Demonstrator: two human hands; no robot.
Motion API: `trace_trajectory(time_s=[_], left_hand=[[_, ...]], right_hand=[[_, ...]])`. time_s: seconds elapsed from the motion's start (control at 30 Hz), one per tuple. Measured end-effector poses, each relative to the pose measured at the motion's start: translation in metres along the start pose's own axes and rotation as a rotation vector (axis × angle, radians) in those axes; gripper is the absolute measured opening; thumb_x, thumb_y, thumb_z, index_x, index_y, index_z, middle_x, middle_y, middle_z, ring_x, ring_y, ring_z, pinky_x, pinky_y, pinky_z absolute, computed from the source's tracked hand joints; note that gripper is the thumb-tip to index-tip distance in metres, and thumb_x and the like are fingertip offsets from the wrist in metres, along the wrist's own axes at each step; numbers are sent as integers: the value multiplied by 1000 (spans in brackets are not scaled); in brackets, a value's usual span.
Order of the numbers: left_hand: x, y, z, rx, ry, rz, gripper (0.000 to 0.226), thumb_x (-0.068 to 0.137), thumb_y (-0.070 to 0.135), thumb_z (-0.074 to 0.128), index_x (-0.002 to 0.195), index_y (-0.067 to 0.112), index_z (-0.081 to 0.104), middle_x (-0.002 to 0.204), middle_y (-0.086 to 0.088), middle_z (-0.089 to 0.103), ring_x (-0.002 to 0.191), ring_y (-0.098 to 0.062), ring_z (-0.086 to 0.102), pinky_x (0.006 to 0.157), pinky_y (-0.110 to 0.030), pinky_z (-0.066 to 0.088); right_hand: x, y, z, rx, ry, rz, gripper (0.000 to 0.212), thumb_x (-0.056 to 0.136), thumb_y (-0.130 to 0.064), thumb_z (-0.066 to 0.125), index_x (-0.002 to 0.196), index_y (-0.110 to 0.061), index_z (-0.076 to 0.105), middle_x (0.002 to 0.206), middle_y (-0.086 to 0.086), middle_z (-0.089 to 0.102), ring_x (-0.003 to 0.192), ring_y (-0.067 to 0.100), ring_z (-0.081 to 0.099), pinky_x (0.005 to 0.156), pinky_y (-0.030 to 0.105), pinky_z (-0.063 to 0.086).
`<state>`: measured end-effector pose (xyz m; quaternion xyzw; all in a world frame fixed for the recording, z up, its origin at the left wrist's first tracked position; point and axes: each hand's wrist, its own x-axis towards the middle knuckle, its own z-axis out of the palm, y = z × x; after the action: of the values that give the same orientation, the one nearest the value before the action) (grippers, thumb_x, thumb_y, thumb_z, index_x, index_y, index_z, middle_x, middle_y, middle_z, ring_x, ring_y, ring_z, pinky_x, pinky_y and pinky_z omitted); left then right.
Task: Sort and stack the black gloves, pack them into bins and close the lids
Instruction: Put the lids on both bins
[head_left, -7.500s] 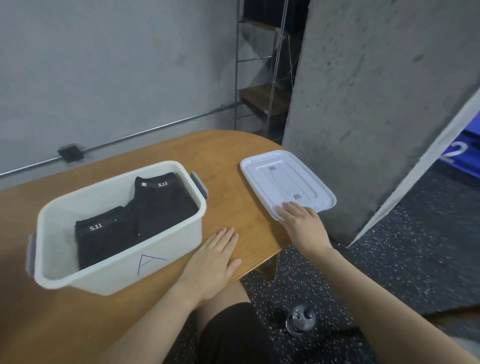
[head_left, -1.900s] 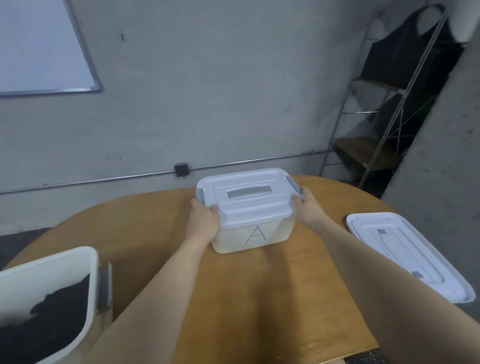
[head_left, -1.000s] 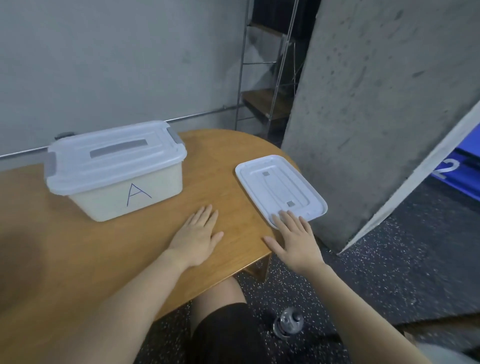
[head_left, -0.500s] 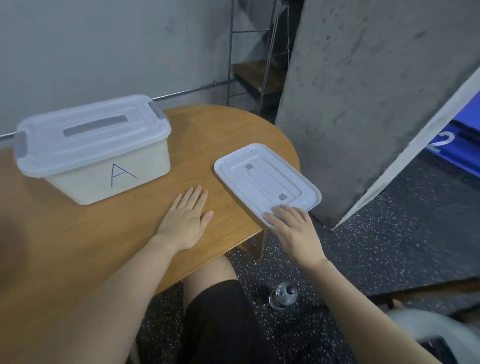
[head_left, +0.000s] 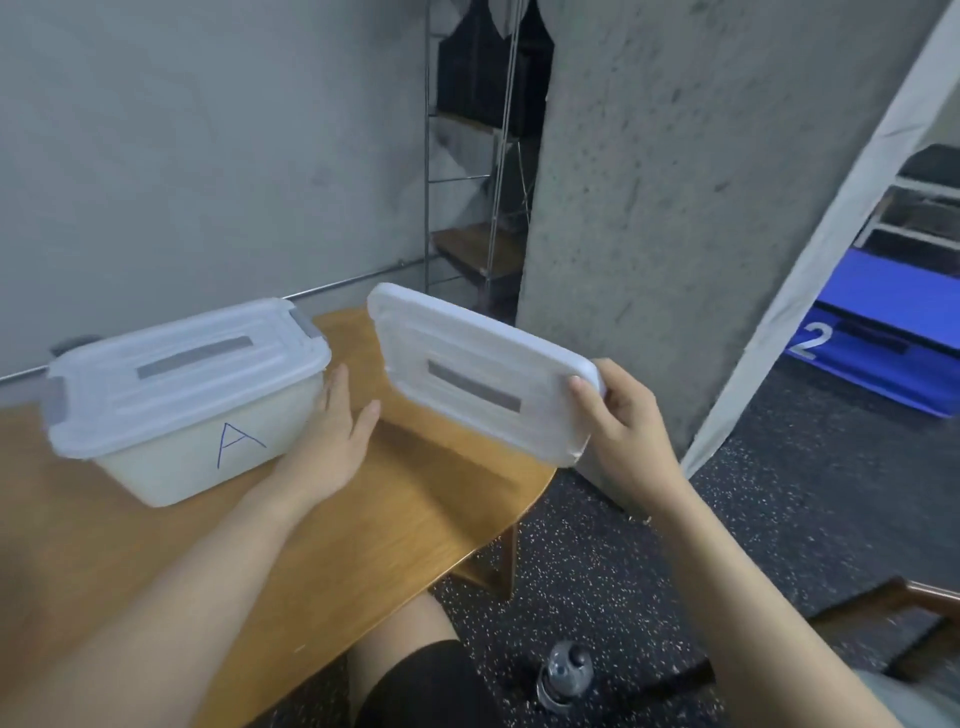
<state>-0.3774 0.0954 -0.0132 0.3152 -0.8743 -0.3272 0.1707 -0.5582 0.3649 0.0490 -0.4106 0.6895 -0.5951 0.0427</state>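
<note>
Lifted off the table (head_left: 405, 525) since half a second ago: second lid (head_left: 480, 374), tilted, pinched at its near corner by right hand (head_left: 621, 431). Left hand (head_left: 332, 441) open beside closed bin (head_left: 182, 395). Still left: other bin, out of view.

A white bin marked "A" (head_left: 176, 447) is sitting closed under its clipped translucent lid (head_left: 182, 364). A second white lid (head_left: 478, 374) is tilting in mid-air just beside it.

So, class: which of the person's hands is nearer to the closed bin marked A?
Left. The left hand is open right beside the bin marked A, at its right end. The right hand is farther right, gripping the loose lid.
</note>
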Motion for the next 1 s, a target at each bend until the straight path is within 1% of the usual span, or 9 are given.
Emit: trace_trajectory(time_s=[0.1,0.23,0.37,0.5,0.6,0.73,0.8,0.87,1.0], left_hand=[[-5,0,-23,-127,77,-40,72,107,55,34,165,18,12,169,-2,24,154,-19,26,125,-37,21],[-44,-17,-50,-140,89,-81,33,108,48,36,132,31,51,123,7,64,119,-21,58,97,-39,41],[-97,-31,-88,-166,143,-92,30,108,47,36,126,29,52,120,7,66,114,-15,62,91,-32,44],[-155,-36,-139,95,210,-190,42,105,58,29,115,24,50,101,-3,70,90,-24,68,83,-43,55],[-202,-32,-180,347,311,-265,40,106,55,27,99,19,44,84,-1,62,81,-32,63,72,-43,49],[-270,-37,-237,487,492,-425,44,106,52,26,103,14,48,78,-3,59,79,-33,63,67,-41,44],[-312,-45,-261,563,580,-463,33,107,38,42,115,9,56,77,-7,56,74,-38,64,62,-43,49],[-349,-56,-278,587,532,-566,31,100,17,61,128,3,58,84,-14,56,65,-35,61,49,-39,44],[-428,-106,-315,538,609,-927,37,108,34,24,122,11,49,94,-3,53,62,-18,42,59,-35,40]], right_hand=[[2,-20,0,91,-47,15,25,107,-38,52,104,-19,68,98,19,63,84,15,55,74,40,44],[-2,-33,17,264,-139,74,30,108,-38,49,119,-19,69,108,16,68,92,20,60,80,42,47],[-1,-41,54,374,-143,140,33,105,-39,51,113,-16,73,106,9,70,93,23,62,79,41,48],[2,-53,105,415,-155,195,65,94,-65,60,103,-1,65,93,22,59,83,30,52,73,47,40],[3,-74,151,472,-171,256,55,100,-54,59,100,1,67,93,25,63,80,28,57,73,44,43],[-2,-115,224,507,-313,243,53,100,-43,63,96,9,62,85,23,62,79,23,56,71,35,43],[-12,-140,266,385,-377,99,38,101,-37,62,80,-6,63,70,6,60,73,18,52,65,24,41],[-27,-165,306,270,-446,-56,14,101,-33,61,92,-23,66,82,-14,65,74,10,59,62,12,42],[-68,-216,397,180,-671,-195,23,103,-31,57,126,-27,62,108,-13,66,96,11,62,77,22,44]])
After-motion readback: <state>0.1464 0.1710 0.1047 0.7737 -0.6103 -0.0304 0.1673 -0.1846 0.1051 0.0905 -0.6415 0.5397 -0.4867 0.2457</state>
